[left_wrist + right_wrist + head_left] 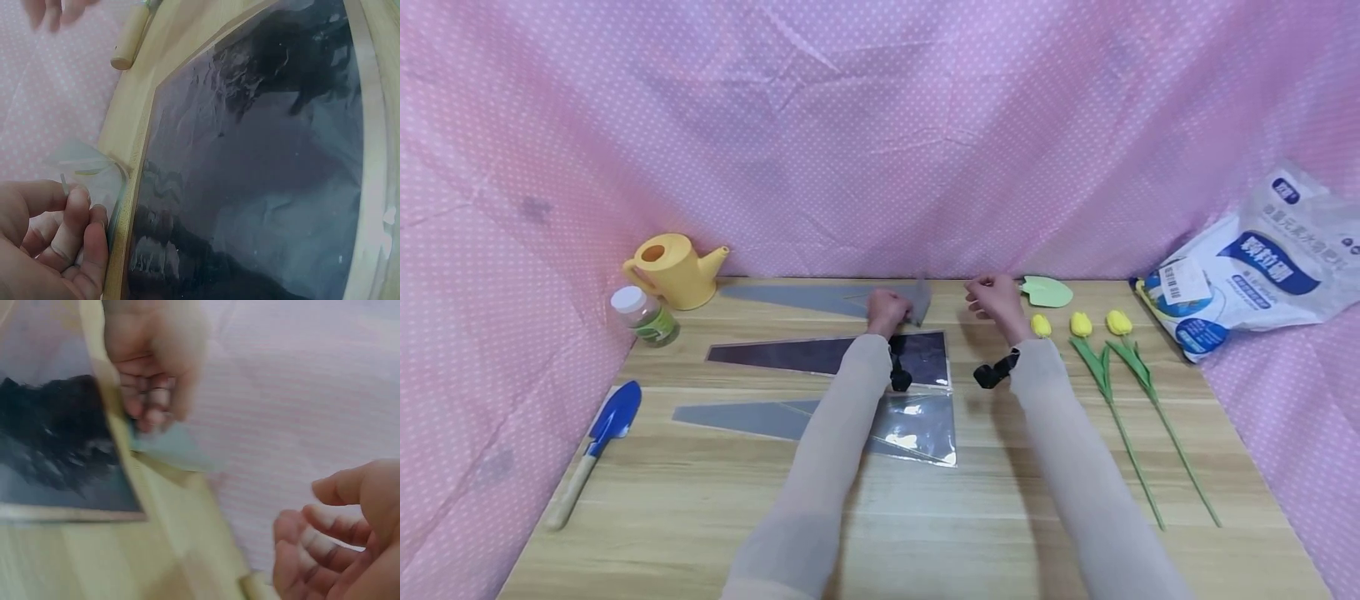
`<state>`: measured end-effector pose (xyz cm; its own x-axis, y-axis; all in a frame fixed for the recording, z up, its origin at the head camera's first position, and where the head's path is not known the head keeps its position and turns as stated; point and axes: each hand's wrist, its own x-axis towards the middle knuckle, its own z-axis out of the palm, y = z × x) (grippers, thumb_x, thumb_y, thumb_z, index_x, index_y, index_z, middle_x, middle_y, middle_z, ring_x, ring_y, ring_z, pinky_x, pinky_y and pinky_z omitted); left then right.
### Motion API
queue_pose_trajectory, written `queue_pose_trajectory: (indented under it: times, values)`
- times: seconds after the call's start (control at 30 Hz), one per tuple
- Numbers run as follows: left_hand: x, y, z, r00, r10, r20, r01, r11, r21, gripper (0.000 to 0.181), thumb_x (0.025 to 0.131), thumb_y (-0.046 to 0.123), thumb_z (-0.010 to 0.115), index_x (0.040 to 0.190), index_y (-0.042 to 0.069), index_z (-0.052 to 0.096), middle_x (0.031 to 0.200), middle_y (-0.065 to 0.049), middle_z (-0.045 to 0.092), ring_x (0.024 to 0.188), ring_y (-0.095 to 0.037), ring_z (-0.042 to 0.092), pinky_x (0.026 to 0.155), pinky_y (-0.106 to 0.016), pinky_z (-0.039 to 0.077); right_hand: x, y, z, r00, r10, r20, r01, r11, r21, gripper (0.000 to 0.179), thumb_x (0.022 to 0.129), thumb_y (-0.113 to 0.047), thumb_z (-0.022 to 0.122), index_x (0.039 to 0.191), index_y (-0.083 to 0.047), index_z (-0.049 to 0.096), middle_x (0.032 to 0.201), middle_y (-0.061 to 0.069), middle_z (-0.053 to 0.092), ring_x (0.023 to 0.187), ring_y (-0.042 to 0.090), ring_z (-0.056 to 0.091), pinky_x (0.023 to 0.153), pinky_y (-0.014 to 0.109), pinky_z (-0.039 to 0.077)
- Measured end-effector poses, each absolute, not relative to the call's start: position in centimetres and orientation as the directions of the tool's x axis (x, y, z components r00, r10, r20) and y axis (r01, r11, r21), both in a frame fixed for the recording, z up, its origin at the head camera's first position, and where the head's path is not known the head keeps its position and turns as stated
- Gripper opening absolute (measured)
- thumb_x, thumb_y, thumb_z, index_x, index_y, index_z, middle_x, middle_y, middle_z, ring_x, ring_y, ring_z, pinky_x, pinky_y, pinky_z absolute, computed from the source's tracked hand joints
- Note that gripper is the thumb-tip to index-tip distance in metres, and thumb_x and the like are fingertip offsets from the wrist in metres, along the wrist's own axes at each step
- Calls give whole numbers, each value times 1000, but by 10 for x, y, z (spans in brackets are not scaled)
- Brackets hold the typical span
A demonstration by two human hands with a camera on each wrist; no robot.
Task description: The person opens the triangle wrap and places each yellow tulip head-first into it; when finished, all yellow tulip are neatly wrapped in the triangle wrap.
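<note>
My left hand [889,310] pinches the wide end of a grey tapered plastic sleeve [805,297] at the table's back edge. In the left wrist view, the sleeve's clear corner [84,156] stands up beyond the fingertips. My right hand [996,302] hovers to the right, fingers loosely bent and holding nothing, near a small green trowel [1047,291]. Nearer to me lie a dark tapered sleeve [790,354], partly under my left forearm, and another grey one [741,417] with a shiny clear front.
At the left stand a yellow watering can [679,271] and a lidded jar [646,317], with a blue trowel [616,412] in front. Yellow artificial tulips [1105,371] lie to the right. A white printed bag [1247,258] leans at the back right.
</note>
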<state>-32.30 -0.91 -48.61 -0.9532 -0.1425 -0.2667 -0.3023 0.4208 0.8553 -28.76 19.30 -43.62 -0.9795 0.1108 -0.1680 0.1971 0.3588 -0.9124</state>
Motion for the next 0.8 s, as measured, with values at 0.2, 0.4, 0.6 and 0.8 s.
queue_pose_trajectory:
  times: [0.2,0.4,0.6,0.8]
  values:
    - [-324,-10,-487,-950,-140,-280,-313,408,857,11,84,7,68,75,4,75,51,5,58,49,-12,52,44,-25,37,-257,219,-411,-986,108,-123,160,476,-865,39,98,-27,57,124,2,61,112,20,66,74,7,64,68,25,58]
    - [-324,-8,-486,-954,-147,-260,-298,434,850,10,81,6,68,79,3,77,50,5,56,48,-10,51,45,-23,36,-219,248,-397,-989,142,-31,107,569,-815,42,99,-31,57,126,1,61,115,26,68,68,-4,62,62,19,54]
    - [-322,-10,-484,-957,-143,-252,-290,443,849,12,80,4,67,70,3,73,53,0,59,46,-14,46,44,-26,34,-189,274,-400,-985,173,-14,121,627,-769,48,100,-35,56,130,2,59,117,27,66,69,-5,59,61,17,53]
    - [-322,-10,-485,-962,-137,-238,-274,443,853,15,78,3,66,64,5,68,50,2,55,46,-13,45,44,-26,34,-168,294,-413,-982,186,-41,158,674,-721,51,100,-33,55,133,6,56,120,30,64,96,30,68,67,20,50]
